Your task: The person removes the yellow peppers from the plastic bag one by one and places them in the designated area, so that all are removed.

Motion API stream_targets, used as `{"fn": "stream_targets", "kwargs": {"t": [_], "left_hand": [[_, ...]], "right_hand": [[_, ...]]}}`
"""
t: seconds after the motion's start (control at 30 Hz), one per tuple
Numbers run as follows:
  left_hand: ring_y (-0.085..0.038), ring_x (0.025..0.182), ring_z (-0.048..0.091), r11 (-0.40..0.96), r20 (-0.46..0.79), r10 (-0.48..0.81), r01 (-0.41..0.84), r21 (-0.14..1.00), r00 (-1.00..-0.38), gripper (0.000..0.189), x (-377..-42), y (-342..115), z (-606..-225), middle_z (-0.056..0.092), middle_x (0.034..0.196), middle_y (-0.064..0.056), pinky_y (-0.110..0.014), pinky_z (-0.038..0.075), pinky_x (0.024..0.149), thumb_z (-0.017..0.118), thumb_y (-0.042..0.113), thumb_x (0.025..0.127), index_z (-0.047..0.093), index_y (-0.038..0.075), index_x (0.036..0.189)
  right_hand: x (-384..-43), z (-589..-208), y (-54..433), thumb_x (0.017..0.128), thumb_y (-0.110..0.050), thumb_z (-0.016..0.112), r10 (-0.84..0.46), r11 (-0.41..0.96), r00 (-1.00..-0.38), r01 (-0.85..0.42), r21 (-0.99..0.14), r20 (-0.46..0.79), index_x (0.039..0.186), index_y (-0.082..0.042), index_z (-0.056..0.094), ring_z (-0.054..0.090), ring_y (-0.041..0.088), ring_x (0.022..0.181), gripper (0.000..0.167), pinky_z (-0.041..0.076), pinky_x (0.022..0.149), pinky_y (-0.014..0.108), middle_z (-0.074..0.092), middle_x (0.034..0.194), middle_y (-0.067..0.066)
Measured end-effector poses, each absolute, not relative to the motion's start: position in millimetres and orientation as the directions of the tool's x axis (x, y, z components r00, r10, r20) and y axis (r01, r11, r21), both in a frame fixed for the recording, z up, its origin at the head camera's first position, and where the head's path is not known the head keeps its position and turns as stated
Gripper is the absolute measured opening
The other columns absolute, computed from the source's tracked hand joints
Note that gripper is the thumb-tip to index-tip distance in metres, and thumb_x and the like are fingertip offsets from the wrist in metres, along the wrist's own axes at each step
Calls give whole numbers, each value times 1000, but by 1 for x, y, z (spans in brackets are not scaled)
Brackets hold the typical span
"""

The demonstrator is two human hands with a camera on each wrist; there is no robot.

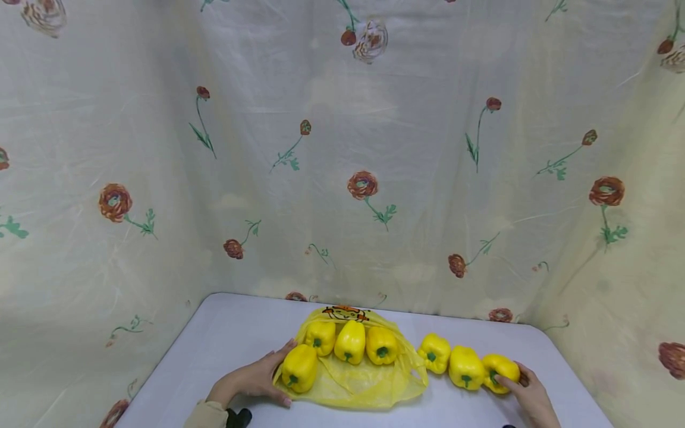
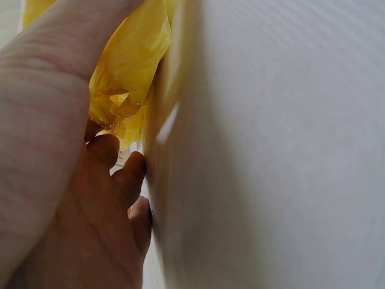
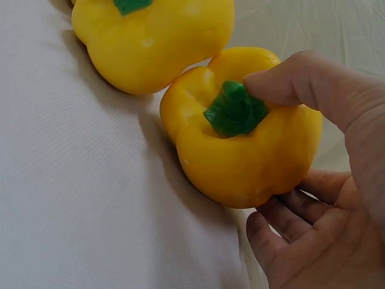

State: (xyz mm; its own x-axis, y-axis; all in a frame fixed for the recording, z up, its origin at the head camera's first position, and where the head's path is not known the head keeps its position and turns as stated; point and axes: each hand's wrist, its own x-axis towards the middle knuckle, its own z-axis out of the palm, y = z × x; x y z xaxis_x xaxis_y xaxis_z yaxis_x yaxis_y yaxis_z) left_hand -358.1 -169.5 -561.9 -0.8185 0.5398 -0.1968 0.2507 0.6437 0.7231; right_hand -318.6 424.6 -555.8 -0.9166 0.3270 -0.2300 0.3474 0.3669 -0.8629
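Observation:
My right hand holds a yellow bell pepper, the rightmost of three in a row on the table. In the right wrist view its thumb lies by the green stem and the other fingers are round the far side. My left hand is spread at the left edge of a yellow plastic bag, beside the leftmost bell pepper there. Three more peppers, one of them a middle pepper, sit in a line on the bag. In the left wrist view, fingers are near the crumpled bag.
Between the bag and the held pepper sit two more bell peppers, one pepper close to the bag's right edge and another pepper beside it. A white-covered table carries everything. Flowered curtains surround its back and sides.

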Motion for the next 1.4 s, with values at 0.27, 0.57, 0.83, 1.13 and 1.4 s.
{"fn": "stream_targets", "kwargs": {"t": [0.27, 0.57, 0.83, 1.13, 1.4], "left_hand": [[-35, 149, 12, 642, -198, 539, 247, 726, -818, 121, -358, -169, -560, 7, 164, -7, -61, 6, 120, 84, 51, 67, 10, 16, 156], [-33, 150, 12, 639, -194, 545, 255, 725, -816, 121, -357, -170, -561, 7, 164, -8, -59, 6, 121, 84, 50, 67, 11, 15, 156], [-35, 149, 12, 638, -196, 539, 245, 730, -819, 121, -356, -169, -560, 7, 164, -7, -61, 6, 120, 85, 49, 66, 11, 16, 156], [-37, 149, 11, 640, -205, 528, 227, 734, -824, 122, -355, -168, -558, 7, 164, -7, -62, 6, 119, 85, 49, 66, 9, 16, 156], [-34, 150, 11, 631, -196, 541, 240, 737, -818, 121, -355, -169, -559, 6, 164, -7, -60, 5, 120, 85, 48, 67, 10, 15, 156]], "right_hand": [[-319, -554, 423, 65, -69, 74, 329, 349, -913, 356, -867, -243, 148, 11, -5, 10, 55, 139, 140, 17, 117, 59, 2, 152, 39], [-317, -552, 423, 69, -74, 66, 312, 399, -904, 404, -823, -292, 147, 11, -12, 8, 56, 138, 139, 15, 116, 62, -3, 151, 40], [-315, -551, 422, 75, -75, 61, 319, 408, -898, 418, -811, -302, 140, 10, -28, -6, 56, 139, 139, 7, 116, 63, -20, 146, 40], [-311, -550, 419, 82, -77, 47, 363, 452, -895, 413, -791, -260, 138, 11, -30, -4, 58, 137, 130, 6, 115, 64, -16, 143, 45], [-313, -551, 422, 88, -74, 39, 422, 468, -884, 404, -786, -203, 142, 12, -24, 1, 57, 139, 119, 6, 117, 62, -9, 147, 43]]}}
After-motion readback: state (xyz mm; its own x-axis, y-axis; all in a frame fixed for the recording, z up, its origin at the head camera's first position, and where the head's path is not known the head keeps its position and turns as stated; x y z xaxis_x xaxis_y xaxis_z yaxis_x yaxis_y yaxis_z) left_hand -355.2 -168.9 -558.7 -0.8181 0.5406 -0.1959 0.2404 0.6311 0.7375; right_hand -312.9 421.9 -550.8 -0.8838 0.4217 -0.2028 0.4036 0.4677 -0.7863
